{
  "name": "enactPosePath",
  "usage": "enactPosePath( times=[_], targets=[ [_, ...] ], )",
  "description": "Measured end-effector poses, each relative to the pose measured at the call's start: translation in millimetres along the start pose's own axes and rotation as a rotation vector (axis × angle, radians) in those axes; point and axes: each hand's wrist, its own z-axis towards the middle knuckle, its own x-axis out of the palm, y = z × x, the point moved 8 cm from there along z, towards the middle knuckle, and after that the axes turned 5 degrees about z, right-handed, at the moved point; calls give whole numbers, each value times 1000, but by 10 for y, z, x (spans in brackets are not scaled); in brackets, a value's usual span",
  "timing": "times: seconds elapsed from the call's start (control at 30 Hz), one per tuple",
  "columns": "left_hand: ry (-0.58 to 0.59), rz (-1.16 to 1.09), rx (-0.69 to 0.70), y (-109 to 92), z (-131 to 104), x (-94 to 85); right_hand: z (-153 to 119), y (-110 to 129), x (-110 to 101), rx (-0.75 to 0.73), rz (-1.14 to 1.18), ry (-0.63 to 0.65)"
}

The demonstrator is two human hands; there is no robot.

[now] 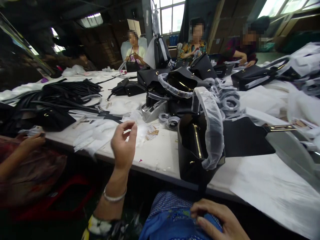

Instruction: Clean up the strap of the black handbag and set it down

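My left hand (124, 143) is raised over the front edge of the table, thumb and forefinger curled together. Whatever may be between those fingertips is too small to make out. My right hand (221, 218) rests low over my blue apron (172, 223), fingers half bent and thumb apart, with nothing visible in it. Nearest to both hands on the table stands a black handbag (188, 166), its mouth open on a gold zipper. The bag's handle (213, 133) is wrapped in clear plastic film. A black flap (246, 136) with a gold metal plate spreads out to its right.
More black handbags (152, 78) are heaped behind, beside rolls of film-wrapped straps (230, 101). Black straps (67, 93) pile up at left. White sheeting (270, 186) covers the right front. A neighbour's hand (33, 141) is at far left; several people sit across the table (162, 153).
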Motion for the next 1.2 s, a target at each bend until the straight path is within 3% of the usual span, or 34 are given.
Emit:
enactPosePath(
  times=[0.1, 0.27, 0.43, 0.6, 0.83, 1.07, 1.2],
  targets=[
    [144, 249, -47, 265, 117, 281, 67, 49, 152, 26, 31, 101],
    [197, 416, -116, 651, 223, 498, 152, 216, 280, -18, 91, 204],
    [264, 462, -89, 644, 188, 646, 189, 278, 330, -32, 83, 235],
    [364, 458, -149, 707, 165, 811, 206, 303, 384, -62, 77, 250],
    [353, 301, -202, 733, 219, 610, 214, 301, 371, -79, 88, 212],
    [374, 123, -278, 732, 324, 440, 523, 442, 522, -52, 262, 109],
    [371, -30, -309, 582, 379, 283, 699, 485, 607, -54, 321, 76]
  ],
)
